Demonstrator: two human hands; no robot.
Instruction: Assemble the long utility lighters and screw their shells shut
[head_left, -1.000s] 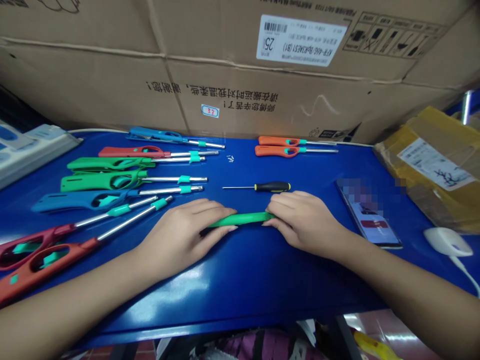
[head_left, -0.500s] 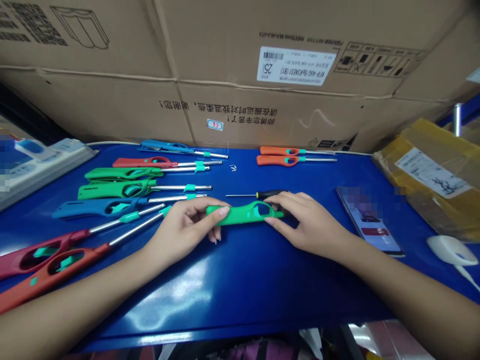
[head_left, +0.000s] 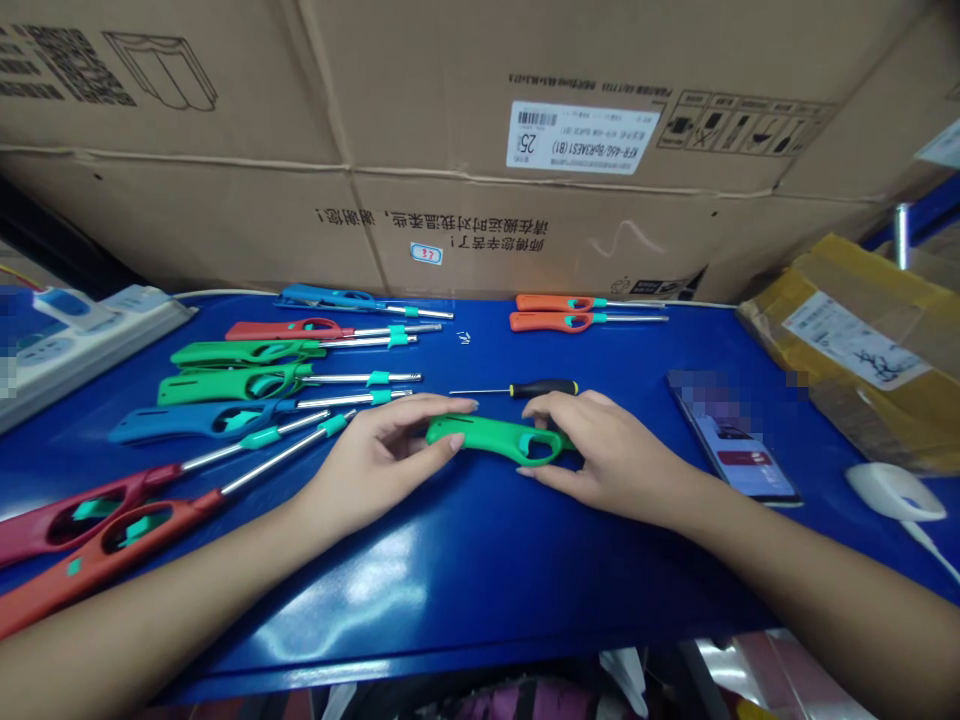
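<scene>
The person's left hand point(head_left: 367, 455) pinches the left end of a green lighter handle point(head_left: 480, 436) between thumb and fingers, while the right hand point(head_left: 615, 450) grips the other end, thumb below and fingers above, partly covering the tip beyond the finger opening. The handle lies between the two hands over the middle of the blue tabletop point(head_left: 525, 570); whether it touches the surface cannot be told. Just behind it lies a screwdriver point(head_left: 544, 387), black and yellow at the grip, its shaft pointing left. Farther back is a small scatter of tiny pale pieces point(head_left: 464, 339), and to their right two orange lighters point(head_left: 551, 321) lie side by side. To the left, blue, red and green lighters with metal tubes and turquoise parts form a row, the nearest an orange-red lighter point(head_left: 180, 517) beside the left forearm. Near the right forearm rest a phone point(head_left: 750, 465) and a white corded device point(head_left: 896, 492), with a yellow-taped parcel point(head_left: 862, 350) behind them. A large cardboard box point(head_left: 442, 190) stands along the back, its print upside down.
</scene>
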